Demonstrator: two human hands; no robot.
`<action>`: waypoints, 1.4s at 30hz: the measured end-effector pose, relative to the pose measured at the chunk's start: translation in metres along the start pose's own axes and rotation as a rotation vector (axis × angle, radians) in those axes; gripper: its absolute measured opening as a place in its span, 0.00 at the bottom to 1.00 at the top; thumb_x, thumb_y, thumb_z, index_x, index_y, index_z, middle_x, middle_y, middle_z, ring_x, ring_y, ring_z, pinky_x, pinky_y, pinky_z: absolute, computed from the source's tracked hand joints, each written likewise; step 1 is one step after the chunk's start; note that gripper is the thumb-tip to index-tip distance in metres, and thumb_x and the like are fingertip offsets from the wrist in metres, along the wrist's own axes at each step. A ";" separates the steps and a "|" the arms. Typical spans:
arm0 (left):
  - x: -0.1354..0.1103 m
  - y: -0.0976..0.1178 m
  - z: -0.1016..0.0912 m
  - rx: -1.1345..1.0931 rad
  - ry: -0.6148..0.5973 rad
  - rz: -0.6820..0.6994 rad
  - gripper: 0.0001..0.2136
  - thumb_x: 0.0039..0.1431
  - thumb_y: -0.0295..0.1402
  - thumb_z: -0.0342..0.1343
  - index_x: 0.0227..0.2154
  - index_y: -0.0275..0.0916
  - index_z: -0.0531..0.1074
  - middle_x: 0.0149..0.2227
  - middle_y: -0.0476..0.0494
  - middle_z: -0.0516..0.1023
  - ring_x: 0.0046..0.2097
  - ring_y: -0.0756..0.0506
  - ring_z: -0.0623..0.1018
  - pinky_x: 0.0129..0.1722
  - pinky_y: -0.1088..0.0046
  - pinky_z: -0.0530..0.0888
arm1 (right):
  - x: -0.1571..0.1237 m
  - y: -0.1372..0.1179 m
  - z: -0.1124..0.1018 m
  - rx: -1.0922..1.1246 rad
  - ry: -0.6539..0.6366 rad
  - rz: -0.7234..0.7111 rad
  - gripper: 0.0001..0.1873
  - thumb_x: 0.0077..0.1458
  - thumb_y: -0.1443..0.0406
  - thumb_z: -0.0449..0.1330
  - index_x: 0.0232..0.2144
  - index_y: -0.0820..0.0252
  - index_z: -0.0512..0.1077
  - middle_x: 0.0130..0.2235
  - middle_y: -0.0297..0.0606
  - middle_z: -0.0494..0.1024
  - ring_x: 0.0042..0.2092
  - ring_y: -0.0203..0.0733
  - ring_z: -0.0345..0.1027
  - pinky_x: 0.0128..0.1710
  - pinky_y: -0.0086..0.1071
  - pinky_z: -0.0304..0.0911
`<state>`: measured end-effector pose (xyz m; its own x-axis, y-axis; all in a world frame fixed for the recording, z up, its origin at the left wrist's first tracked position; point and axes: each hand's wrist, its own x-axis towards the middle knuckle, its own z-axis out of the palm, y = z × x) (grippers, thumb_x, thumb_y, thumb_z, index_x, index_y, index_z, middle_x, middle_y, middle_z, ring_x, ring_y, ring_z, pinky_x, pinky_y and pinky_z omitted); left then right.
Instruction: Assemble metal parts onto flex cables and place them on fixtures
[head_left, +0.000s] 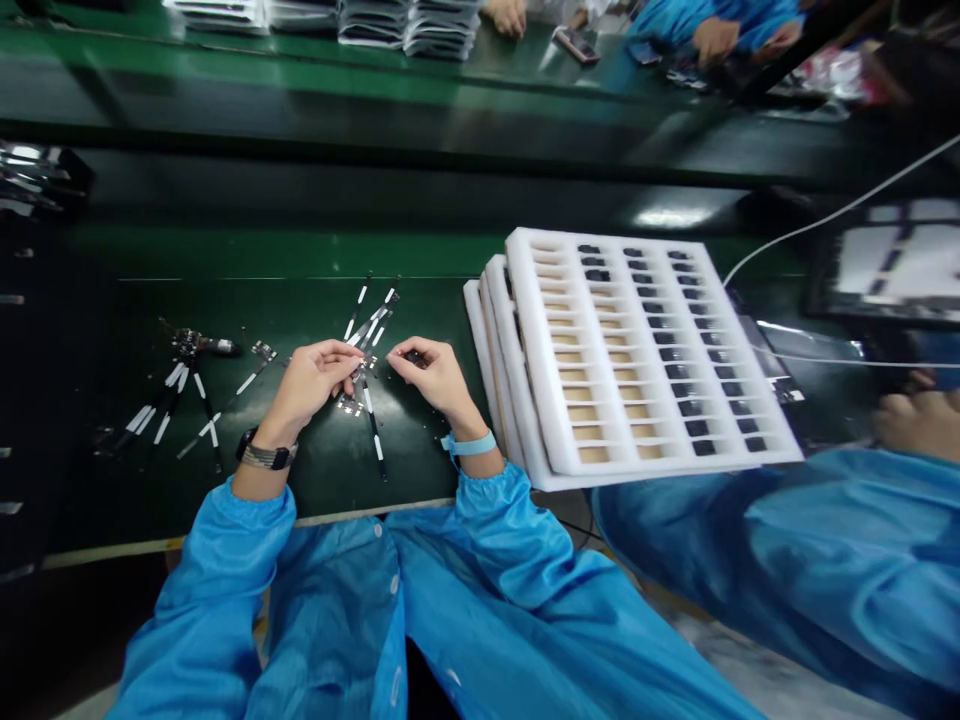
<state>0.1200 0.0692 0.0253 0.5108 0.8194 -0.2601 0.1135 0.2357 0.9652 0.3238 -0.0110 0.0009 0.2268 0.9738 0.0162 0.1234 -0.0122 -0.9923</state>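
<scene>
My left hand is closed in a pinch at the end of a thin flex cable with black and white sections. Small metallic connector pieces show at its fingertips. A short gap to the right, my right hand has thumb and fingers pressed together, with something small and dark partly hidden in them. Beyond the fingertips more flex cables lie crossed on the dark green table. Left of my left hand rests a single flex cable with a small connector board.
A bunch of flex cables lies farther left. On the right, stacked white foam trays hold dark parts in some slots. A white cord runs behind them. Across the raised shelf, other people's hands work; another person's blue sleeve is close right.
</scene>
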 end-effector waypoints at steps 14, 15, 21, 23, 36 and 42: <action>0.000 -0.010 -0.002 0.172 -0.081 0.085 0.14 0.58 0.38 0.67 0.43 0.34 0.83 0.28 0.45 0.81 0.27 0.48 0.77 0.30 0.74 0.71 | -0.002 0.003 0.007 -0.027 -0.137 -0.036 0.13 0.59 0.57 0.67 0.34 0.63 0.80 0.33 0.38 0.82 0.33 0.38 0.70 0.35 0.31 0.63; 0.000 -0.009 -0.002 0.219 -0.075 0.110 0.14 0.59 0.39 0.67 0.43 0.35 0.83 0.29 0.45 0.81 0.27 0.48 0.77 0.30 0.73 0.71 | -0.002 0.004 0.007 -0.031 -0.137 -0.041 0.13 0.59 0.57 0.67 0.34 0.63 0.80 0.34 0.38 0.83 0.33 0.38 0.71 0.36 0.31 0.63; -0.004 -0.007 0.003 0.553 0.000 0.427 0.11 0.66 0.40 0.61 0.37 0.41 0.85 0.35 0.44 0.86 0.34 0.44 0.81 0.39 0.69 0.75 | 0.002 0.006 0.010 -0.067 -0.167 -0.049 0.12 0.60 0.59 0.65 0.35 0.63 0.82 0.35 0.39 0.84 0.35 0.39 0.72 0.38 0.30 0.65; -0.001 -0.011 0.003 0.588 0.001 0.503 0.11 0.67 0.40 0.59 0.37 0.42 0.85 0.36 0.44 0.86 0.37 0.43 0.83 0.41 0.68 0.76 | 0.004 0.008 0.010 -0.088 -0.170 -0.029 0.11 0.59 0.61 0.66 0.36 0.64 0.82 0.34 0.37 0.83 0.33 0.38 0.70 0.36 0.28 0.63; 0.005 -0.031 -0.005 0.744 -0.038 0.538 0.14 0.72 0.43 0.53 0.40 0.43 0.80 0.42 0.42 0.86 0.42 0.40 0.85 0.44 0.66 0.77 | 0.004 0.005 0.010 -0.203 -0.178 -0.062 0.09 0.61 0.62 0.67 0.36 0.62 0.83 0.33 0.35 0.83 0.33 0.37 0.71 0.35 0.27 0.62; 0.005 -0.026 -0.004 0.689 -0.087 0.464 0.14 0.70 0.44 0.53 0.37 0.43 0.80 0.40 0.42 0.86 0.42 0.39 0.84 0.44 0.66 0.76 | 0.000 0.000 0.010 -0.391 -0.190 -0.159 0.05 0.63 0.65 0.67 0.41 0.59 0.82 0.36 0.35 0.84 0.35 0.37 0.73 0.39 0.27 0.63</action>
<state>0.1167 0.0695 -0.0012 0.6952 0.7044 0.1433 0.3570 -0.5113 0.7818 0.3147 -0.0083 -0.0007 -0.0013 0.9944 0.1054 0.5058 0.0916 -0.8578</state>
